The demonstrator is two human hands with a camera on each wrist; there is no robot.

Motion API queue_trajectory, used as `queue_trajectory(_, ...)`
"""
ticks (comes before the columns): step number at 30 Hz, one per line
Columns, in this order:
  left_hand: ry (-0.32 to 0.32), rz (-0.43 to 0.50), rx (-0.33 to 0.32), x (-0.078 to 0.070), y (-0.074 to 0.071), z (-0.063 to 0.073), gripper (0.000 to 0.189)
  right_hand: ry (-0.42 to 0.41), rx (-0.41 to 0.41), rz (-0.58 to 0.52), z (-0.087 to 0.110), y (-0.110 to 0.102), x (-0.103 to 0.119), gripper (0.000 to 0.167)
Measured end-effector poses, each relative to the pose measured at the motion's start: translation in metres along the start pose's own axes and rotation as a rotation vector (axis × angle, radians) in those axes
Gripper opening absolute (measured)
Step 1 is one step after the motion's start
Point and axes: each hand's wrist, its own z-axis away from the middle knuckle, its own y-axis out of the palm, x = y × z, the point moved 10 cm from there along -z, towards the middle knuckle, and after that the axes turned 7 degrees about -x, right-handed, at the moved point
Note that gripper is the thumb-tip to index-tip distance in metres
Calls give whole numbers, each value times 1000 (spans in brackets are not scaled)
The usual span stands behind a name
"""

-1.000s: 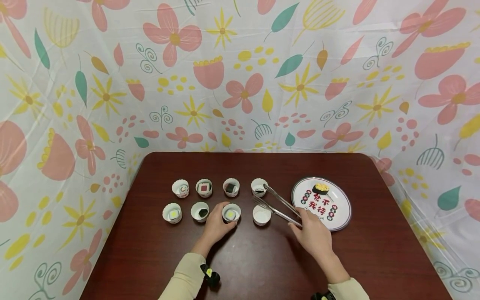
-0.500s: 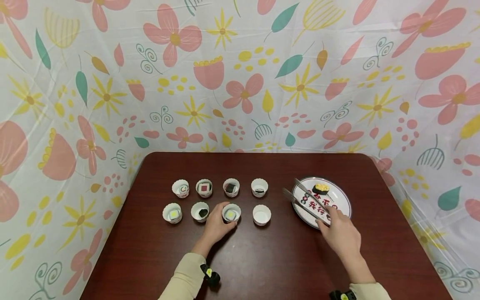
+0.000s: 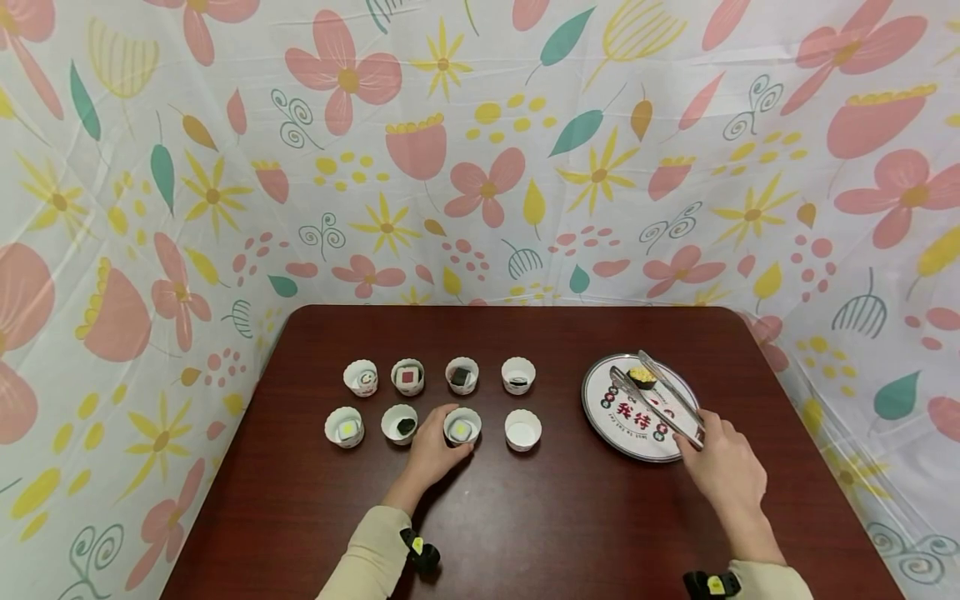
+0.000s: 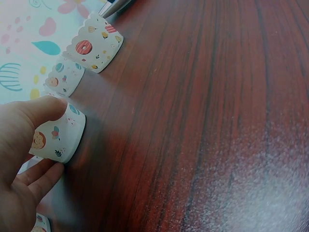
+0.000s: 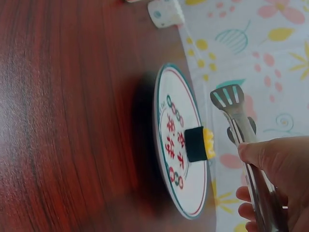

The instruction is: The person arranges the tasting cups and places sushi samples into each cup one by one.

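Observation:
My left hand (image 3: 435, 450) grips a white paper cup (image 3: 462, 427) by its sides; inside sits a pale sushi piece with a yellow-green centre. In the left wrist view, thumb and fingers hold that cup's printed wall (image 4: 60, 137). My right hand (image 3: 723, 462) holds metal tongs (image 3: 663, 396) over the oval plate (image 3: 626, 442). Their tips stand apart on either side of a sushi piece (image 3: 642, 377) with yellow topping and a dark wrap. In the right wrist view, the slotted tong tip (image 5: 228, 98) is above the sushi (image 5: 195, 144), and no contact shows.
Paper cups stand in two rows. An empty-looking cup (image 3: 522, 431) is right of my left hand, and a cup with a dark-edged piece (image 3: 518, 377) stands behind it. Several more cups (image 3: 345, 427) are to the left. A floral cloth (image 3: 480, 167) hangs behind the brown table (image 3: 555, 533).
My right hand has carried the tongs rightward from the cups to above the plate, around the yellow-topped sushi. The left hand has stayed on its cup.

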Motion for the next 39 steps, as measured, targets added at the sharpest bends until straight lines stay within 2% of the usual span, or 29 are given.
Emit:
queue_trajectory(5,17,6,-7,0,-1,0,69,27,41,5,-2,6,-10,52)
queue_trajectory(14,4,4,1,1,0,0,69,58,57,9,-4,12,-24,51)
queue_trajectory(21,3,15,7,1,0,1,68,82,151,25,-4,25,-35,53)
queue_trajectory(33,-3,13,3,2,0,2,69,104,256,52,1,47,-47,58)
queue_trajectory(39,-1,16,0,1,0,1,69,95,220,42,3,43,-47,54)
